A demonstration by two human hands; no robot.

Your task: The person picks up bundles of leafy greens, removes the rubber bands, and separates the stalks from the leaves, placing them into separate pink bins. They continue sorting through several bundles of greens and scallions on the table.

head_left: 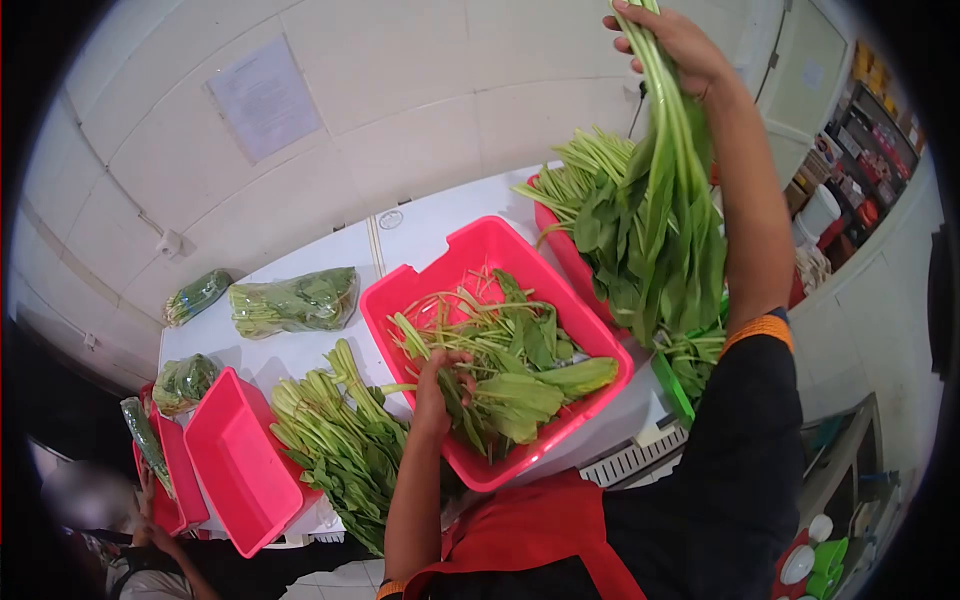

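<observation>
High at the upper right, my right hand point(685, 50) is closed around the stems of a bunch of leafy greens point(660, 200), whose long leaves hang down. My left hand point(437, 395) is inside a pink basin point(590, 400), with its fingers curled round some loose greens point(520, 395) there. Leaves and thin, partly yellowed stems lie scattered in this basin. A pile of leafy greens point(340, 440) rests on the white table left of my left forearm.
Behind the hanging bunch, another pink basin point(568, 250) holds more greens. A green crate point(672, 390) stands at the right. Bagged greens point(295, 302) and an empty pink basin point(240, 460) are on the left. Another person point(150, 550) is at the lower left.
</observation>
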